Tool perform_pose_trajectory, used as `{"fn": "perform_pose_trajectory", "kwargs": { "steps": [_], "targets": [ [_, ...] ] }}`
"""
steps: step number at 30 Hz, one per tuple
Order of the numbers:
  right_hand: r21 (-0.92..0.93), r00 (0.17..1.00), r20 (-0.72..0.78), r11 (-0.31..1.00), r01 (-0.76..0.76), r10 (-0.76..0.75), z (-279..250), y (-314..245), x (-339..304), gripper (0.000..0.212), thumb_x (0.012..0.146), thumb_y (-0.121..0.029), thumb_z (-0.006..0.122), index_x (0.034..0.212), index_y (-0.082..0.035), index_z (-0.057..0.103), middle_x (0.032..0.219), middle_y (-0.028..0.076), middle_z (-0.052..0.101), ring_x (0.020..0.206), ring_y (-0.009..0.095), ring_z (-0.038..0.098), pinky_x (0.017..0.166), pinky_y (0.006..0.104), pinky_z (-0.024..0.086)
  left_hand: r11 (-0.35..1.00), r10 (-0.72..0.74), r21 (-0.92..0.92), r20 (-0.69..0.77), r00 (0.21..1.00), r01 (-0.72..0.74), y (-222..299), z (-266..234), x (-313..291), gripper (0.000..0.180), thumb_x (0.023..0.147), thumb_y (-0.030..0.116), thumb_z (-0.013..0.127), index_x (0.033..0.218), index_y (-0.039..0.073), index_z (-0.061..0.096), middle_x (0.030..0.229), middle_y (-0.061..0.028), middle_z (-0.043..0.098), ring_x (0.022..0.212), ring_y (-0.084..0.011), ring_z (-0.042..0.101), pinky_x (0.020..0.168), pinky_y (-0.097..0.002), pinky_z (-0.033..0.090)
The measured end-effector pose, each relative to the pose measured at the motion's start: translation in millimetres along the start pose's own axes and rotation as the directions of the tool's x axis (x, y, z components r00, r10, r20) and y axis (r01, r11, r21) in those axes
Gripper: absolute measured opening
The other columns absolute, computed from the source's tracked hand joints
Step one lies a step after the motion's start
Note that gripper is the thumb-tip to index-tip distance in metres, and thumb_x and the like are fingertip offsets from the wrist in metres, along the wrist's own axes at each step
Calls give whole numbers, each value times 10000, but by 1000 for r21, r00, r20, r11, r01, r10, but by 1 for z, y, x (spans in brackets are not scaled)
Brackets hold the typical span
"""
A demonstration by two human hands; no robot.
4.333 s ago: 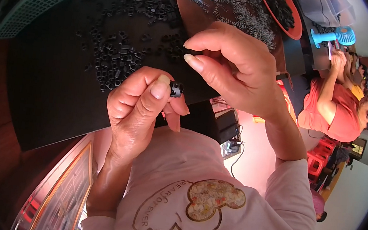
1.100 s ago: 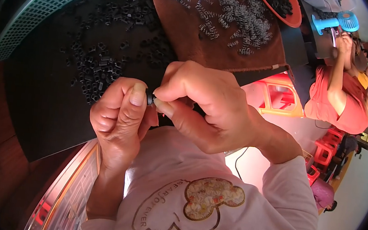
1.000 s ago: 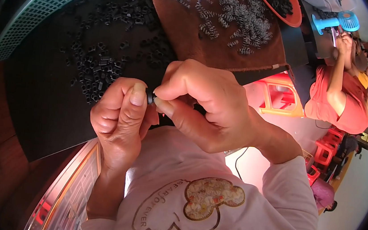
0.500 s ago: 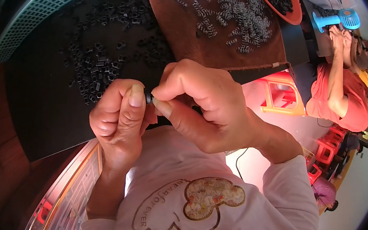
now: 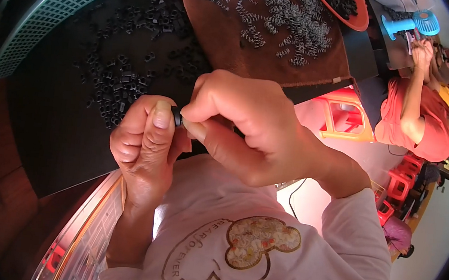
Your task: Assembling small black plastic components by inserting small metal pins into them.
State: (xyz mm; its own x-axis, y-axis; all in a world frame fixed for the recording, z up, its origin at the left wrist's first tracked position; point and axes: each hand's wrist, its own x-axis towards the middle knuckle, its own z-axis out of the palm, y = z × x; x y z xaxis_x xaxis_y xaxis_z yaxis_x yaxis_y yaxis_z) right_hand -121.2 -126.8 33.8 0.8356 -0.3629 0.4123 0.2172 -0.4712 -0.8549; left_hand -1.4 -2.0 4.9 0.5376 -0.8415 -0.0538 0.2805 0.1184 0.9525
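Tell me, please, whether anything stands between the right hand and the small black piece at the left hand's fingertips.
Nothing visible does. The right hand has its thumb and forefinger right at the exposed end of the small black piece, which the left hand grips.

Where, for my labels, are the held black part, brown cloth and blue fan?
Held black part (image 5: 177,116), head view: its exposed side.
Brown cloth (image 5: 268,66), head view: its lower part.
Blue fan (image 5: 426,23), head view: round head.

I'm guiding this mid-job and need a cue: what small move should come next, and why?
Perhaps hold the left hand steady and ease the right hand slightly back: the left grips a small black part, but the right fingertips cover its end, so that end can't be checked.
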Motion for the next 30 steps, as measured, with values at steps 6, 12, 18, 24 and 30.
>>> {"fn": "perform_pose_trajectory", "kwargs": {
  "steps": [6, 12, 18, 24, 30],
  "targets": [
    [226, 952, 30, 926, -303, 304, 2, -6, -1, 74, 857, 38, 630, 899, -3, 584, 748, 41, 571, 668, 99, 601, 558, 244, 448, 999, -36, 29, -5, 999, 36, 7, 4, -2, 254, 1006, 267, 549, 978, 18, 589, 703, 21, 545, 605, -50, 530, 520, -178, 426],
    [166, 907, 283, 915, -366, 311, -27, -9, 25, 51, 869, 10, 646, 842, 6, 603, 766, 32, 607, 669, 63, 585, 558, 216, 429, 1000, 15, 15, 56, 998, -16, -1, -3, -2, 288, 1018, 291, 519, 974, 13, 582, 711, 4, 586, 598, -30, 507, 497, -168, 387],
    [102, 951, 259, 974, -204, 172, -30, -3, 22, 39, 871, -4, 652, 860, 3, 615, 767, 24, 617, 658, 58, 571, 560, 211, 424, 1000, -23, 5, 172, 985, 22, -2, -8, 3, 327, 1022, 324, 502, 966, 12, 582, 703, -17, 611, 562, -15, 457, 472, -171, 349],
    [64, 923, 261, 949, -308, 282, -33, -6, 22, 36, 872, -3, 653, 873, 4, 618, 777, 27, 620, 670, 66, 580, 573, 217, 435, 998, 14, -57, 265, 964, 2, 0, -12, 3, 308, 1025, 292, 499, 1003, -2, 587, 710, -38, 613, 532, -32, 436, 476, -189, 352],
    [54, 959, 240, 984, -171, 154, -31, -1, 16, 50, 873, -16, 660, 876, 6, 615, 793, 35, 627, 673, 81, 592, 571, 225, 440, 998, 23, -56, 312, 950, -6, 0, -13, 3, 276, 1018, 251, 518, 992, -9, 605, 696, -28, 595, 543, -42, 464, 486, -195, 363]
  ]
}}
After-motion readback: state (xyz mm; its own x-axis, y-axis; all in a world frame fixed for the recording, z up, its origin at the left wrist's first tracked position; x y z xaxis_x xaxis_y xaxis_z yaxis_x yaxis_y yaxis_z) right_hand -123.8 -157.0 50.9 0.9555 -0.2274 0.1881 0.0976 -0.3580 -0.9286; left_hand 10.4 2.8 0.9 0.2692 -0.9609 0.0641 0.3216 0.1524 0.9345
